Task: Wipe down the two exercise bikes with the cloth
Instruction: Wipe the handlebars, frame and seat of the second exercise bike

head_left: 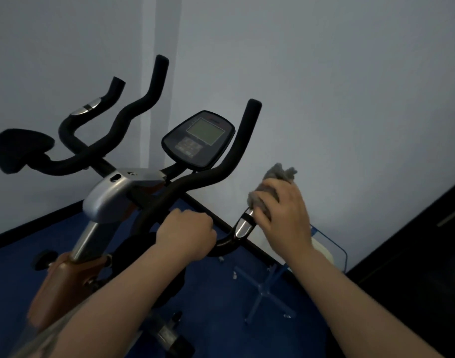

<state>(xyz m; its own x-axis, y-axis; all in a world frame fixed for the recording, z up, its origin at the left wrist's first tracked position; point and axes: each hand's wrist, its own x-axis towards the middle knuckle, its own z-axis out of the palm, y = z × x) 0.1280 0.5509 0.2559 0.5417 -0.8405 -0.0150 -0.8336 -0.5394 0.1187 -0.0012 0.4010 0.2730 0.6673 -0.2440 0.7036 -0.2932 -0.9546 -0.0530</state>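
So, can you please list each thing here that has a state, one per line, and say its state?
Left hand: closed around the black foam handlebar.
Right hand: holding the grey crumpled cloth against the silver grip sensor.
Grey cloth: bunched up.
Dark oval console screen: blank.
Black padded saddle: unoccupied.

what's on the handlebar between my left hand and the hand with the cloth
In the head view, a short bare curve of black handlebar runs from the left hand up to a silver sensor plate, which the cloth in the right hand is touching.
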